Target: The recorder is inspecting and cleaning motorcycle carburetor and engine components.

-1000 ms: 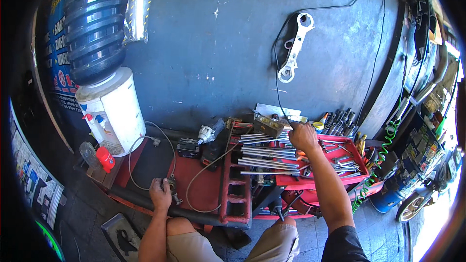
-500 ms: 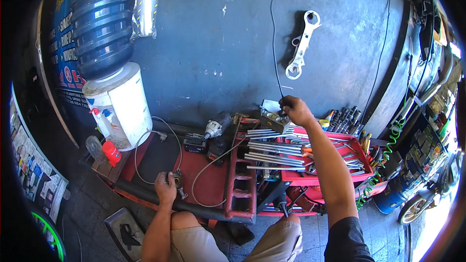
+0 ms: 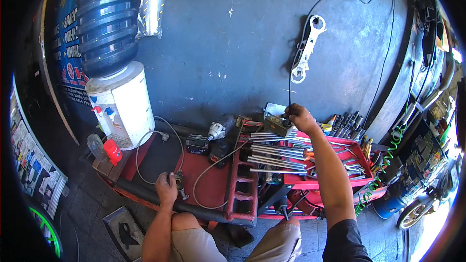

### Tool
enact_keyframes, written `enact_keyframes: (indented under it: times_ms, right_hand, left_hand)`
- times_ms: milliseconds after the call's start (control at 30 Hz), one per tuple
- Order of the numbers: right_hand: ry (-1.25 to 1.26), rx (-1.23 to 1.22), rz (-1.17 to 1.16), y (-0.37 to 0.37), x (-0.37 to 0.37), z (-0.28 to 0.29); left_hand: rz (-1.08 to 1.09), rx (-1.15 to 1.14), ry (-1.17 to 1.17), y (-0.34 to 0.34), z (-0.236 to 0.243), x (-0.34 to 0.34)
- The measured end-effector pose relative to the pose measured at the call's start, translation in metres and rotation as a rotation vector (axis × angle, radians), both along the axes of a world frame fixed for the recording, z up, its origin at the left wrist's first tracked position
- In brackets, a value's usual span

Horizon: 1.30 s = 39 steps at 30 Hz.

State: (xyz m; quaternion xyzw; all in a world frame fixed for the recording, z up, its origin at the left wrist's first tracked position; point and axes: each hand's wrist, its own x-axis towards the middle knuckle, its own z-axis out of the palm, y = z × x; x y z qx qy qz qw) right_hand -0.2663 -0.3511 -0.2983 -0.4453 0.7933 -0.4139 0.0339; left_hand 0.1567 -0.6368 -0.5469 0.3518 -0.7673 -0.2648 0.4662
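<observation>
Head view: right hand [image 3: 302, 119] grips cable [image 3: 290, 93] near red tray's edge [image 3: 298, 180].

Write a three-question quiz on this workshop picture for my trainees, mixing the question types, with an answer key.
1. Multiple choice: what colour is the ring-ended tool hanging on the wall? A) red B) white C) green
2. True or false: the large blue bottle stands on the water dispenser.
3. Short answer: to which of the person's hands does the thin black cable run down?

Key: 1. B, white. 2. True. 3. The right hand.
</observation>
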Motion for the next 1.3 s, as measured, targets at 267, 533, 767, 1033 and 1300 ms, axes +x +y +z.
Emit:
enact_keyframes:
  times_ms: [267, 533, 767, 1033, 1300]
  right_hand:
    - [-0.049, -0.001, 0.038, -0.004, -0.009, -0.004]
    - [-0.109, -0.036, 0.019, -0.005, -0.013, -0.007]
    - [-0.098, -0.04, 0.005, -0.002, -0.012, -0.006]
    - [-0.007, -0.029, -0.013, -0.004, -0.005, -0.004]
    - [-0.066, -0.042, 0.034, -0.001, -0.013, -0.007]
  left_hand:
    - [-0.001, 0.009, -0.019, 0.002, 0.004, 0.0]
    - [0.005, 0.021, -0.014, -0.001, -0.001, -0.001]
    - [0.004, 0.014, -0.01, 0.0, 0.002, 0.0]
    - [0.004, 0.024, 0.017, 0.001, 0.002, -0.001]
    - [0.013, 0.004, 0.006, 0.0, 0.003, -0.001]
